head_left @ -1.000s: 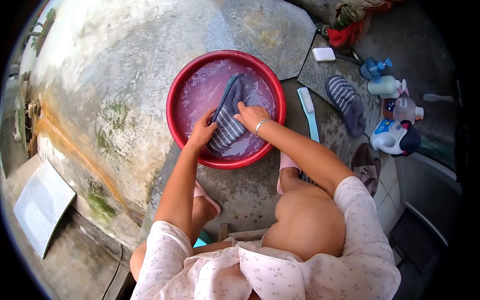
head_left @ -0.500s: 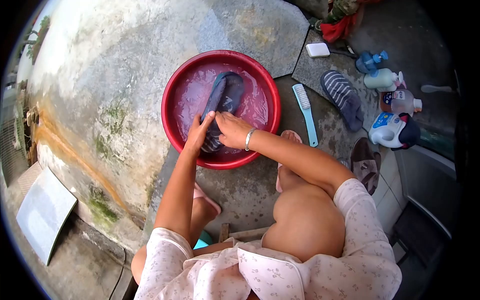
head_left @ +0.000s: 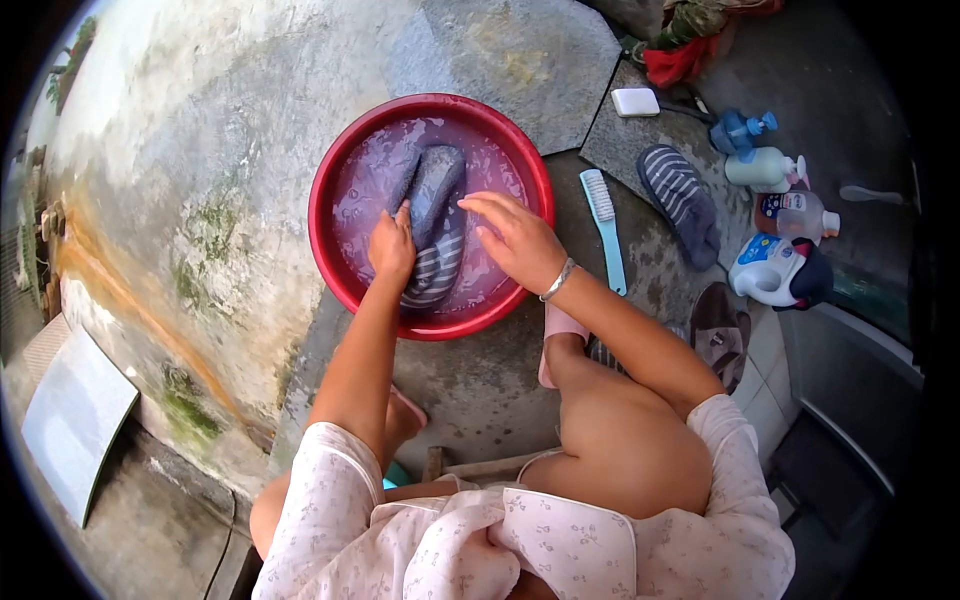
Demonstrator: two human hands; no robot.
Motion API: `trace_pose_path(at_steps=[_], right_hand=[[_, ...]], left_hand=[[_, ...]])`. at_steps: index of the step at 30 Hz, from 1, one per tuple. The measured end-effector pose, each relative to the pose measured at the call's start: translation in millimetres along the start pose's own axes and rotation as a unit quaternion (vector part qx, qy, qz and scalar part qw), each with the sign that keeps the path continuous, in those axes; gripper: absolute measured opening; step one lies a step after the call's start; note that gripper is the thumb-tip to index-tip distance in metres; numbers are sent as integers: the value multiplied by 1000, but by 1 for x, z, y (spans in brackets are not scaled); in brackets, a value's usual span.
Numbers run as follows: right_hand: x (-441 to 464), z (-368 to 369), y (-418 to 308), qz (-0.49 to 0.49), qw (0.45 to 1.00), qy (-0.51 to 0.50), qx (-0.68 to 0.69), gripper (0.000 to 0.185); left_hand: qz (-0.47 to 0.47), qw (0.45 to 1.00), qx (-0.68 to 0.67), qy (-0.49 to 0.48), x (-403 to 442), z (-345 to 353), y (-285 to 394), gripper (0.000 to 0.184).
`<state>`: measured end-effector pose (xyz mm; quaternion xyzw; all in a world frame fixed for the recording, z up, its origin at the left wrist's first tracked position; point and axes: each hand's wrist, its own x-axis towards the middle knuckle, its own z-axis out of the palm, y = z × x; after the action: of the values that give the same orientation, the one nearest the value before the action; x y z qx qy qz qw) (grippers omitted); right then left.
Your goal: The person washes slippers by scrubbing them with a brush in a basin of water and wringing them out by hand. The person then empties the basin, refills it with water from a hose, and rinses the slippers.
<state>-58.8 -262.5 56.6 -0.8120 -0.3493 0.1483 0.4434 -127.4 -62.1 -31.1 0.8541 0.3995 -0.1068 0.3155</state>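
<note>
A dark blue-grey slipper (head_left: 438, 195) with a striped upper lies in the soapy water of a red basin (head_left: 545, 190). Its striped end points toward me. My left hand (head_left: 393, 245) grips the slipper's left side, thumb over the edge; the other fingers are partly hidden. Over the basin's right side, my right hand (head_left: 522, 243) is held apart from the slipper, fingers spread and nothing in them. A bracelet circles that wrist.
Right of the basin lie a light-blue scrub brush (head_left: 606, 230), a matching striped slipper (head_left: 680, 205) and a white soap bar (head_left: 635, 102). Farther right are several bottles, including a white detergent jug (head_left: 770, 270), and a brown slipper (head_left: 720, 335).
My right hand has let go of the slipper and moved right, its fingers opening. The slipper has turned in the water so more of its insole and striped upper shows; my left hand still holds it.
</note>
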Motion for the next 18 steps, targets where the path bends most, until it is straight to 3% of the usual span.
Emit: trace_pose_path(at_steps=[4, 6, 8, 9, 11, 12, 13, 14, 16, 17, 18], right_hand=[[-29, -43, 32, 109, 984, 137, -21, 32], [-59, -52, 69, 178, 965, 170, -92, 38], [-92, -53, 101, 226, 941, 190, -165, 49], [-110, -52, 117, 260, 925, 184, -206, 61], [-143, -45, 140, 307, 909, 170, -226, 64], [-156, -41, 148, 350, 890, 154, -248, 68], [-163, -39, 153, 373, 881, 137, -255, 68], [-167, -40, 159, 373, 882, 139, -254, 68], [-167, -43, 167, 447, 881, 86, -128, 58], [-166, -42, 172, 445, 882, 86, -127, 58], [-165, -40, 178, 410, 890, 74, -187, 49]], left_hand=[[-19, 1000, -19, 12, 18, 24, -24, 60], [-25, 999, -35, 15, 18, 29, -27, 57], [95, 992, -60, 62, 29, 57, -58, 59], [96, 992, -57, 61, 34, 62, -63, 59], [-75, 986, -143, -37, 43, 65, -66, 58], [-72, 987, -140, -36, 37, 61, -59, 58], [-99, 939, -322, -74, 24, 54, -45, 59], [-123, 855, -492, -108, 13, 44, -33, 64], [-113, 825, -538, -130, 1, 25, -18, 69], [-105, 792, -582, -152, -6, 18, -12, 77], [-103, 793, -582, -151, -16, 12, -8, 77]])
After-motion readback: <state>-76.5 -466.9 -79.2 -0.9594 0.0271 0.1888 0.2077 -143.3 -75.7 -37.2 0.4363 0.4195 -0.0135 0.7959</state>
